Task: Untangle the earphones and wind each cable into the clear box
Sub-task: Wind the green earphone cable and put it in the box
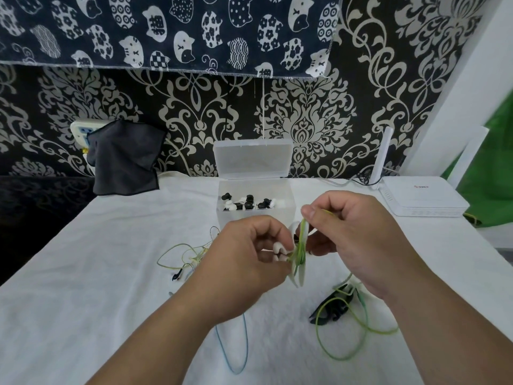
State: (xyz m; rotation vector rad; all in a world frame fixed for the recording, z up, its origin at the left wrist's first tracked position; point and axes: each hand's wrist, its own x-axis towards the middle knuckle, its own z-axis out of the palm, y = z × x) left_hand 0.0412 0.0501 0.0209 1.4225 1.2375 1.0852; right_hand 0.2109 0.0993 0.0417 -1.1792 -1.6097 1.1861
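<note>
Both hands are raised above the white-clothed surface, close together in front of the clear box.

Left hand: fingers curled and pinched shut on a small bundle of wound cable, green and white strands looped together. Two white earbuds show at its fingertips.

Right hand: thumb and forefinger pinched on the top of the same bundle, a thin yellow-green strand running under the thumb. The two hands nearly touch across the loop.

The box stands just behind the hands, lid hinged up and leaning back toward the wall. Inside lie several black and white earbuds; how their cables are wound cannot be told.

Loose on the surface:
- left of the left hand, a pale yellow-green tangle with a black plug end;
- under the left forearm, a blue cable loop hanging toward the near edge;
- under the right wrist, a green cable in a wide loop, crossing a black bundle.

A white router sits at the far right. A dark cloth hangs at the far left.
</note>
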